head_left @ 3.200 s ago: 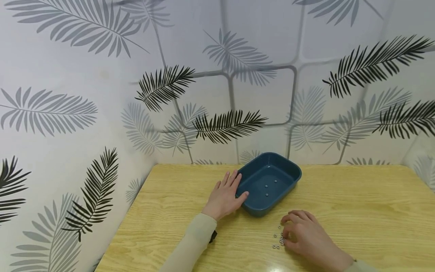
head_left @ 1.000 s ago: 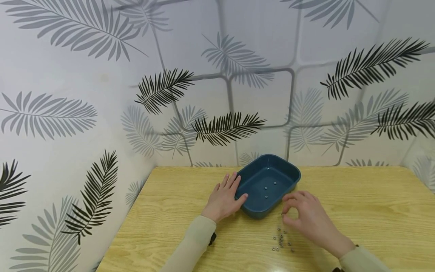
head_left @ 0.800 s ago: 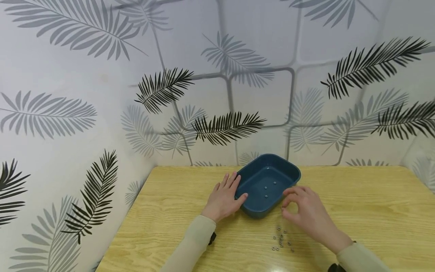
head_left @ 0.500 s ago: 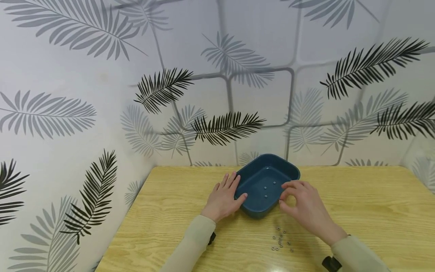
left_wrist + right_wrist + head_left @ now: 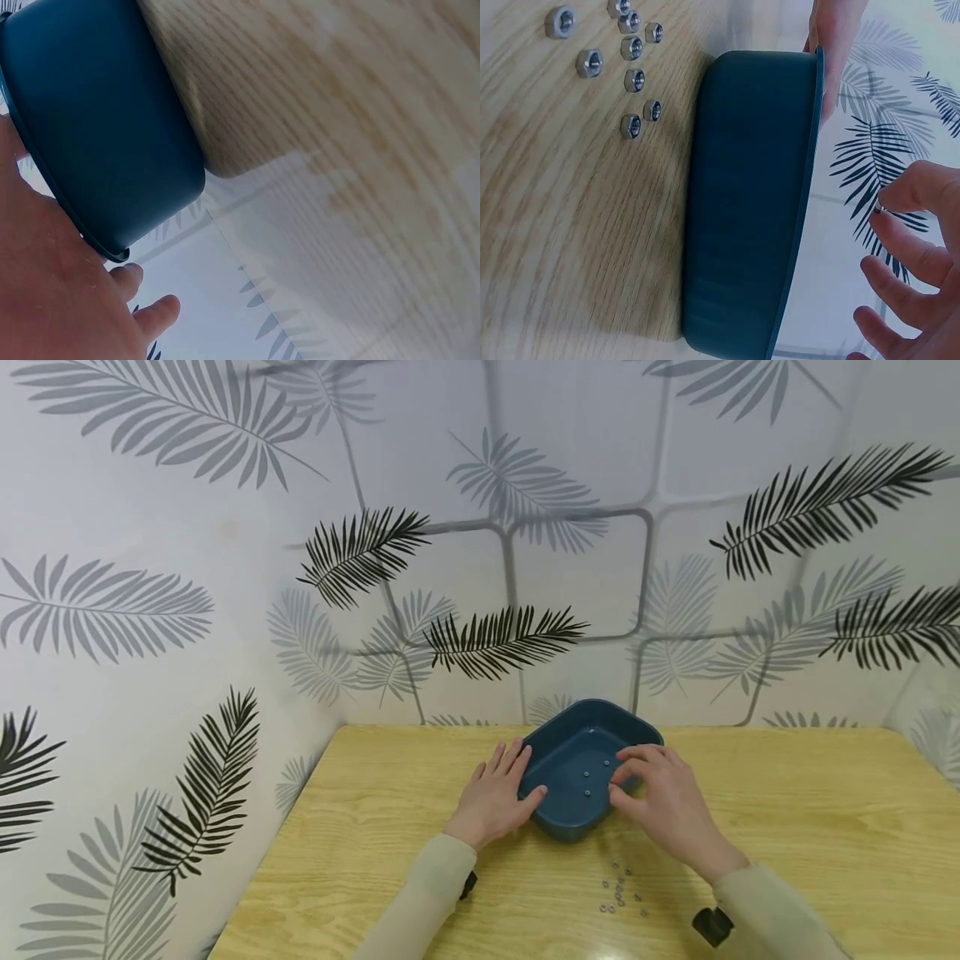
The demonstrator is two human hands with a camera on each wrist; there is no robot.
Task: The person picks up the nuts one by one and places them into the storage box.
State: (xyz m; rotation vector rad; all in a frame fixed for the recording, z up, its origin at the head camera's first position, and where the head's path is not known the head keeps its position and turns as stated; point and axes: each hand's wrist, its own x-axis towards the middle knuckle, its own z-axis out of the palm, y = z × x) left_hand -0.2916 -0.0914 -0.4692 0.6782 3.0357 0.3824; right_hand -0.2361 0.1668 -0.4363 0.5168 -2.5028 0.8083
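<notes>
A dark blue rectangular tub [image 5: 568, 828] stands on the wooden table, with three small nuts [image 5: 587, 774] on its floor. My left hand [image 5: 489, 800] rests on the tub's left rim, fingers straight and spread, thumb over the near side. Over the tub's right rim, my right hand [image 5: 666, 802] pinches a nut [image 5: 877, 209] between thumb and index finger; only a sliver of it shows in the right wrist view. The other fingers of that hand are loosely bent. In the left wrist view, the tub's outer wall [image 5: 105, 127] stands beside the hand.
Several loose hex nuts [image 5: 631, 48] lie on the table [image 5: 360, 827] in front of the tub's near right side. Behind the table rises a wall [image 5: 465, 577] patterned with leaves. A dark strap piece [image 5: 712, 927] hangs under the right sleeve.
My right hand has gone from the loose nuts up and over the tub's right rim, carrying a nut. The left hand has stayed at the left rim.
</notes>
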